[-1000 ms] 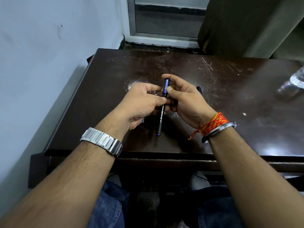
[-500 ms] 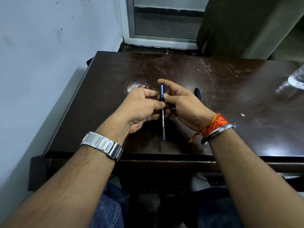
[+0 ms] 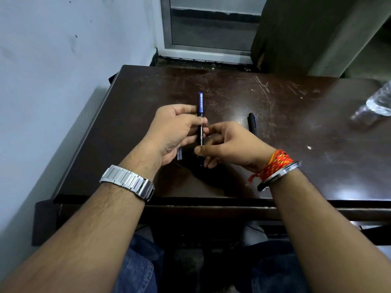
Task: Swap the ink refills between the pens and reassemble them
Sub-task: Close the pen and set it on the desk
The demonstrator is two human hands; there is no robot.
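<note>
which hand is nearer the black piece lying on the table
Right. The right hand is just beside the black piece; the left hand is farther off, beyond the pen.

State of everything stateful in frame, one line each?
pen: off the table, blue end pointing away
left hand: pinches pen near blue end
right hand: holds pen's lower barrel
black pen part: lying on table, untouched
bottle: cropped at the edge, seems to lie on its side

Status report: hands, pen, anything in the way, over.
Left grip holds pen just below its blue end. Right grip pinches lower barrel. Black pen piece lies apart on table; nothing blocking.
</note>
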